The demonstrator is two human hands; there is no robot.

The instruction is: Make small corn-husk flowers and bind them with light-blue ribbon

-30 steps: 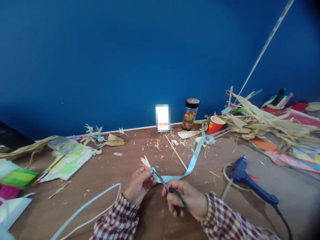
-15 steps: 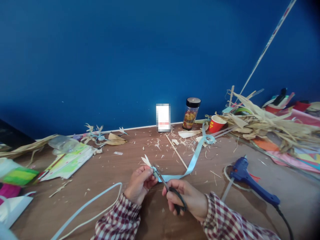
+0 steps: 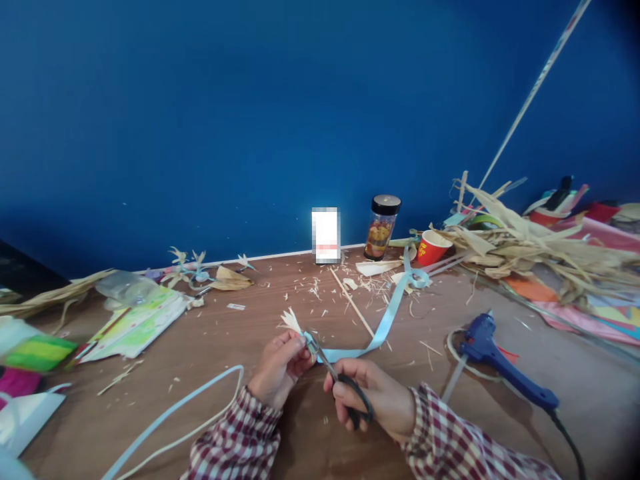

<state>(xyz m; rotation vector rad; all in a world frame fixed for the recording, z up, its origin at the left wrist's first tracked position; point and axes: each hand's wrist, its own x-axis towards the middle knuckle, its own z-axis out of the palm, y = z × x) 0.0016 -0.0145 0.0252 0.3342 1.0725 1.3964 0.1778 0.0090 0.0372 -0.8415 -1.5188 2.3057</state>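
Observation:
My left hand (image 3: 281,365) pinches a small flower-like piece of pale husk (image 3: 291,321), its pointed tips fanning up and away from me. Light blue ribbon (image 3: 385,325) is wound at the base of that piece and trails right across the table to a loose coil. In my right hand (image 3: 373,393) is a pair of scissors (image 3: 361,400) with black handles, fingers through the loops. The blades reach up-left to the ribbon beside my left fingertips. Whether the blades are apart is too small to tell.
A blue glue gun (image 3: 505,360) lies at right with its cord. Behind stand a lidded jar (image 3: 381,230) and a red paper cup (image 3: 434,249). Dried husks (image 3: 530,240) pile up at far right. Papers (image 3: 143,327) lie left; a white-blue cord loop (image 3: 185,393) is near my left sleeve.
The husk piece has turned slightly in my left fingers, its tips now looking more spread. Both hands and the scissors stay in almost the same place.

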